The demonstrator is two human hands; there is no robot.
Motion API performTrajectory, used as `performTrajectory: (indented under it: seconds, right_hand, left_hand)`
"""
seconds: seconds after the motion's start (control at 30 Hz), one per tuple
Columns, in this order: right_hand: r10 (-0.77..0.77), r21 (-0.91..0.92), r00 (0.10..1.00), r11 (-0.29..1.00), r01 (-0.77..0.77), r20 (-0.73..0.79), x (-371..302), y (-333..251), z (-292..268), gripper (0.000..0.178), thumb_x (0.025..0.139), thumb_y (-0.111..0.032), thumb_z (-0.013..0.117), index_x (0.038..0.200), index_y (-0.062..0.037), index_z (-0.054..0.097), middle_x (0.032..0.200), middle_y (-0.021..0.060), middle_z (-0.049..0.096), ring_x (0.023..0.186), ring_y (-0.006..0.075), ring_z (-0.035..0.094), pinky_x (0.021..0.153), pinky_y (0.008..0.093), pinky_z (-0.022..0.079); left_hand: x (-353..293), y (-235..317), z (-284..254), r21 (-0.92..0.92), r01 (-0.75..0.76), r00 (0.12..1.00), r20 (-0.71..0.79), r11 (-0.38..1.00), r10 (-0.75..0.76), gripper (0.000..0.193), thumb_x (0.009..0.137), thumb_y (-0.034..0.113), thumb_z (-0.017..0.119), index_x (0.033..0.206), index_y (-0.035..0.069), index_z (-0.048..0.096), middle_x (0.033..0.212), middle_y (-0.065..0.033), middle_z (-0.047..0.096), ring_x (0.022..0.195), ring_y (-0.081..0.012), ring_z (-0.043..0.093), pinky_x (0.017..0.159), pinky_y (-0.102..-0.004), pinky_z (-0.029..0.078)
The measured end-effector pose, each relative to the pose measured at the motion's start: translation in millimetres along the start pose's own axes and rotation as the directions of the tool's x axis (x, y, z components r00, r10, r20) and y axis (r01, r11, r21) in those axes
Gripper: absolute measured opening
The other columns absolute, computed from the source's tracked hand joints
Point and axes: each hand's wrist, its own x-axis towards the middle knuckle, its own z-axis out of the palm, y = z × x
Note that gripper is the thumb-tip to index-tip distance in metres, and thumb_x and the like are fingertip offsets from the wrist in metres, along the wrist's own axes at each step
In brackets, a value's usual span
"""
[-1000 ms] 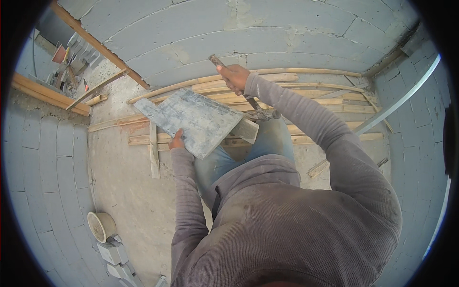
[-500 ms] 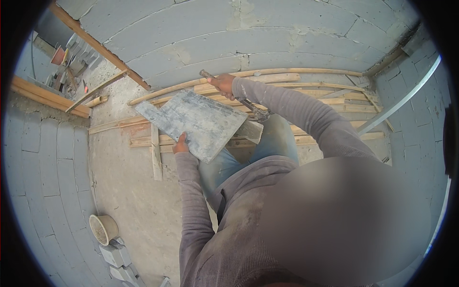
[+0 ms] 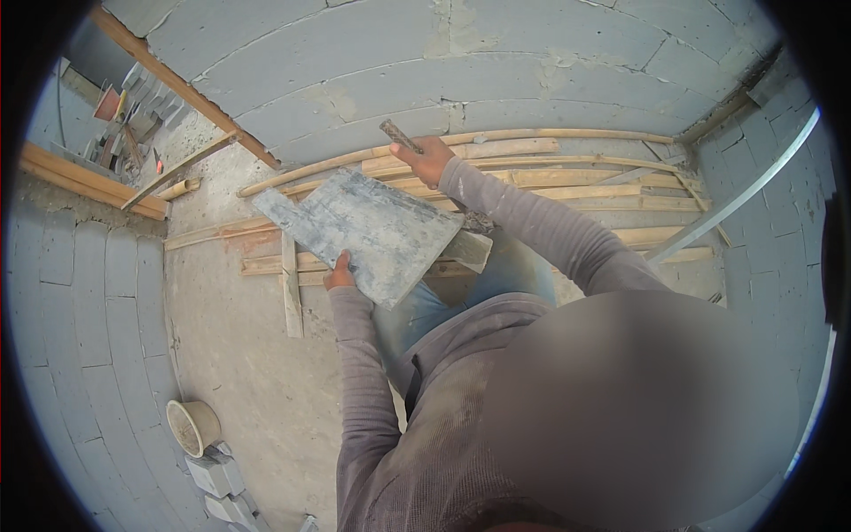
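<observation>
My left hand (image 3: 340, 273) is closed on the lower left edge of a grey, mortar-stained board (image 3: 372, 235), thumb on top and the other fingers hidden beneath. The board is notched, with a narrow tongue at its far left, and lies tilted over my knees. In my right hand (image 3: 430, 160), closed round its handle, is a hammer (image 3: 401, 136); the handle's end sticks out at the upper left. Its crusted head (image 3: 479, 222) is by the board's right corner, partly behind my sleeve. A short wooden piece (image 3: 470, 251) sticks out from under that corner.
Long wooden battens (image 3: 612, 202) lie along the grey block wall (image 3: 372, 80). One short batten (image 3: 291, 288) points toward me on the concrete floor (image 3: 248, 355). A bucket (image 3: 193, 427) and block offcuts (image 3: 213, 474) stand at lower left. A metal strip (image 3: 753, 199) slants at right.
My right hand has shifted slightly right with the hammer, whose handle now stands steeper. The hammer's head has dropped a little toward the wooden piece. The board has barely moved.
</observation>
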Motion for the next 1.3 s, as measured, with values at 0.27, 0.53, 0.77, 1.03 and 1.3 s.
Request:
performTrajectory:
  seconds: [0.27, 0.53, 0.77, 1.03, 1.3]
  right_hand:
    - [-0.340, 0.035, 0.921, 0.935, 0.352, -0.189, -7, 41, -2, 0.040, 0.089, -0.036, 0.065, 0.070, -0.0015, 0.055, 0.057, -0.0013, 0.044, 0.054, 0.0093, 0.040, 0.050, 0.0301, 0.036]
    - [-0.264, 0.138, 0.957, 0.950, 0.279, -0.118, -25, 25, 5, 0.037, 0.089, -0.033, 0.065, 0.078, 0.0018, 0.060, 0.060, 0.0006, 0.046, 0.060, 0.0106, 0.042, 0.056, 0.0314, 0.038]
    - [-0.559, 0.074, 0.827, 0.823, 0.563, -0.062, -43, -33, -1, 0.033, 0.088, -0.030, 0.068, 0.088, 0.0027, 0.065, 0.061, 0.0080, 0.055, 0.060, 0.0108, 0.049, 0.058, 0.0312, 0.043]
    - [-0.697, -0.122, 0.696, 0.686, 0.717, 0.171, -73, -84, -15, 0.027, 0.080, -0.021, 0.074, 0.071, -0.0025, 0.056, 0.054, 0.0079, 0.052, 0.047, 0.0151, 0.048, 0.046, 0.0320, 0.040]
    - [-0.837, -0.165, 0.464, 0.435, 0.885, 0.289, -108, -77, 37, 0.025, 0.065, -0.019, 0.078, 0.077, -0.0089, 0.059, 0.059, 0.0070, 0.058, 0.053, 0.0275, 0.060, 0.046, 0.0395, 0.044]
  left_hand:
    - [2, 0, 14, -0.017, -0.101, 0.994, -0.043, 0.995, 0.100, 0.045, 0.084, 0.016, 0.067, 0.113, -0.016, 0.053, 0.104, -0.0207, 0.064, 0.083, -0.0274, 0.066, 0.072, -0.0367, 0.054]
    - [50, -24, -22, 0.081, -0.464, 0.885, 0.004, 0.882, 0.465, 0.035, 0.083, 0.003, 0.062, 0.116, -0.008, 0.056, 0.105, -0.0141, 0.064, 0.086, -0.0197, 0.063, 0.076, -0.0285, 0.049]
    - [16, -29, -26, 0.060, -0.570, 0.814, -0.094, 0.820, 0.573, 0.057, 0.082, -0.002, 0.058, 0.135, -0.009, 0.038, 0.129, -0.0227, 0.051, 0.117, -0.0264, 0.052, 0.097, -0.0315, 0.042]
    - [-40, 165, -12, 0.461, -0.870, 0.214, 0.034, 0.175, 0.976, 0.056, 0.090, 0.014, 0.057, 0.137, -0.009, 0.038, 0.141, -0.0258, 0.041, 0.135, -0.0347, 0.037, 0.110, -0.0385, 0.029]
    - [30, 190, -58, 0.890, -0.181, 0.624, -0.225, 0.418, 0.748, 0.066, 0.089, 0.057, 0.046, 0.113, -0.001, 0.063, 0.107, -0.0282, 0.064, 0.101, -0.0415, 0.062, 0.089, -0.0452, 0.047]
